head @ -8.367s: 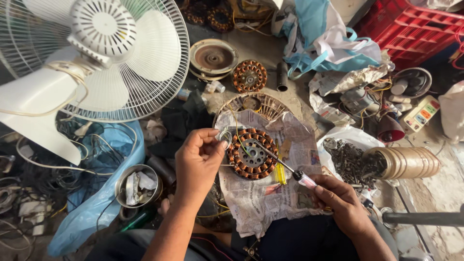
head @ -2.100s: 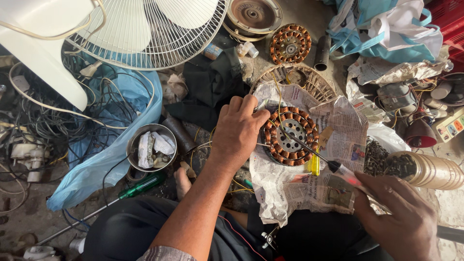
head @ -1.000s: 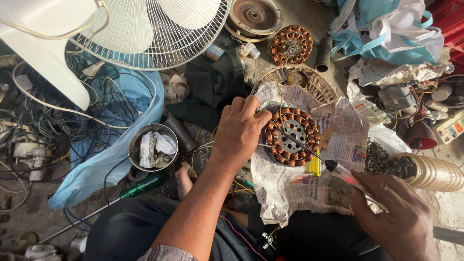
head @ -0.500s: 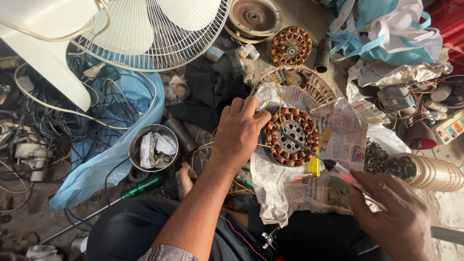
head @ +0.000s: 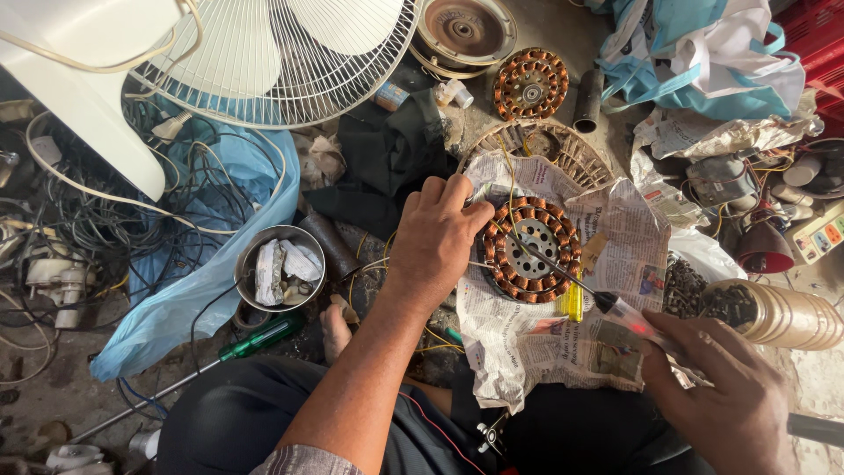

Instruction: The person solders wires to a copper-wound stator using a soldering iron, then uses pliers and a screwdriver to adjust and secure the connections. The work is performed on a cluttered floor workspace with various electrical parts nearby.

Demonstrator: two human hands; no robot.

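A big white fan (head: 264, 53) stood far on the left, with a blue plastic sheet (head: 202, 264) and a mess of wires under it. A sheet of newspaper (head: 571, 343) lay in the middle, near the person's lap. On the paper sat a round motor part wound with copper wire (head: 530, 252). A second copper part (head: 530, 85) lay farther away, apart from the first. A small metal bowl (head: 281, 268) sat to the left, and a green-handled screwdriver (head: 255, 338) lay just near it.

The left hand (head: 440, 242) rested on the left edge of the copper motor part, fingers curled over its rim and pressing it down. The right hand (head: 734, 396) had its fingers wrapped around the handle of a thin screwdriver (head: 571, 281), whose tip reached the middle of the part.

To do this well, I think the left hand should keep the part from turning, and the tool tip should stay off the thin copper wire so it does not get scratched.
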